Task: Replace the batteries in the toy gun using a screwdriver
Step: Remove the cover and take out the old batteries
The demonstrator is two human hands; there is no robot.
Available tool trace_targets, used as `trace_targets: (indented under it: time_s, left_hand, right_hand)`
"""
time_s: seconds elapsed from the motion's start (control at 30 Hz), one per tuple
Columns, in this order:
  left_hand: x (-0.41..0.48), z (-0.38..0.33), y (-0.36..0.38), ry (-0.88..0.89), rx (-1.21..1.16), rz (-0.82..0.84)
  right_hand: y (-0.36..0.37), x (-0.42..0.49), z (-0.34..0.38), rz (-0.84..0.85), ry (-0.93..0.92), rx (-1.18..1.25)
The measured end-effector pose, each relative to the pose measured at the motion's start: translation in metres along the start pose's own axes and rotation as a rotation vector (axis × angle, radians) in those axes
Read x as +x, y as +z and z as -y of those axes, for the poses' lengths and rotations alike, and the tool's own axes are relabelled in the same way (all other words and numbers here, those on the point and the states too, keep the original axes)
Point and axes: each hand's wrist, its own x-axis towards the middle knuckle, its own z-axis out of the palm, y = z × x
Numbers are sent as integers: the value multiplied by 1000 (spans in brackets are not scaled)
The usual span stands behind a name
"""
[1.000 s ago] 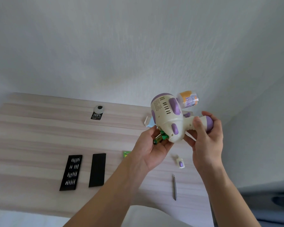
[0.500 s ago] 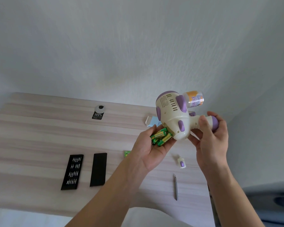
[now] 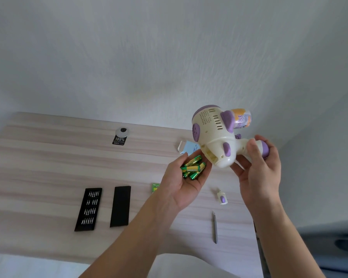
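Holds the toy gun [image 3: 215, 141] in the air over the right end of the wooden table [image 3: 48, 157], well clear of the surface. Grips it by the handle with the right hand [image 3: 257, 167]: thumb laid across the near side, fingers wrapped round the back, purple butt cap showing past the fingers. Keeps the cream body tilted, with the bubble solution bottle [image 3: 241, 118] uppermost at the far side and the open battery compartment [image 3: 209, 155] facing down and left.

Cups the left hand [image 3: 181, 183] palm up just below and beside that opening, fingers relaxed and only slightly bent, thumb raised. Carries several green and gold batteries [image 3: 193, 169], marked GREENCELL, lying loose across the fingers; exact count not readable.

On the table, below the hands:
- small cream and purple battery cover [image 3: 222, 198], lying apart from the gun;
- grey screwdriver [image 3: 214, 227], nearer the front edge, pointing away;
- green battery pack [image 3: 155, 186], partly hidden behind the left wrist.

On the table, left of the forearms:
- black bit tray [image 3: 88, 209] with rows of bits;
- black tray lid [image 3: 120, 206] just beside it, not touching.

Toward the far edge:
- black tag printed 100% [image 3: 120, 138];
- pale blue and white box [image 3: 186, 147], partly hidden behind the left fingertips.
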Motion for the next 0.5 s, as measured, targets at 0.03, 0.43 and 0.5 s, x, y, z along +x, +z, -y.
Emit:
trace_targets:
  time_s: [0.03, 0.43, 0.5]
  left_hand:
    - [2, -1, -4, 4, -8, -3]
    - [11, -25, -103, 105, -145, -322]
    - [10, -29, -115, 105, -119, -353]
  right_hand:
    - [-2, 0, -2, -1, -6, -15]
    - [-41, 14, -121, -50, 346, -164]
    - [-46, 16, -148, -65, 430, -172]
